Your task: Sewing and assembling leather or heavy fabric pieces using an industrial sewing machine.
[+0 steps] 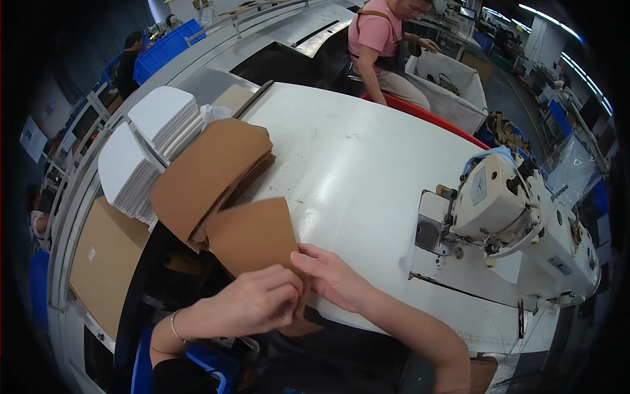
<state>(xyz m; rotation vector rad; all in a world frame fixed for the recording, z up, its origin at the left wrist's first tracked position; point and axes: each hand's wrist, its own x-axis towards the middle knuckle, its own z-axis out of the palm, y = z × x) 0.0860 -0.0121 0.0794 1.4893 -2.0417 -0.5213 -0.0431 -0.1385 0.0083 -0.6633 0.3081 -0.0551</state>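
Observation:
A flat brown panel (252,233), leather or fabric, is held up in front of me over the table's near edge. My left hand (266,299) is closed, its curled fingers pressed against the panel's lower right part. Next to it, my right hand (331,274) grips the same edge, thumb in front and the other fingers partly behind. Below the hands, a narrow brown end (303,323) hangs down; whether it is a fold of that panel or another piece, I cannot tell. Just beyond lies a stack of curved brown panels (210,171), its near side partly covered by the held panel.
White stacked panels (163,115) stand at the left, beside a tan board (105,256). A sewing machine (502,203) occupies the right of the white table (367,151). Across it, a person in pink (375,36) sits by a white bin (453,98).

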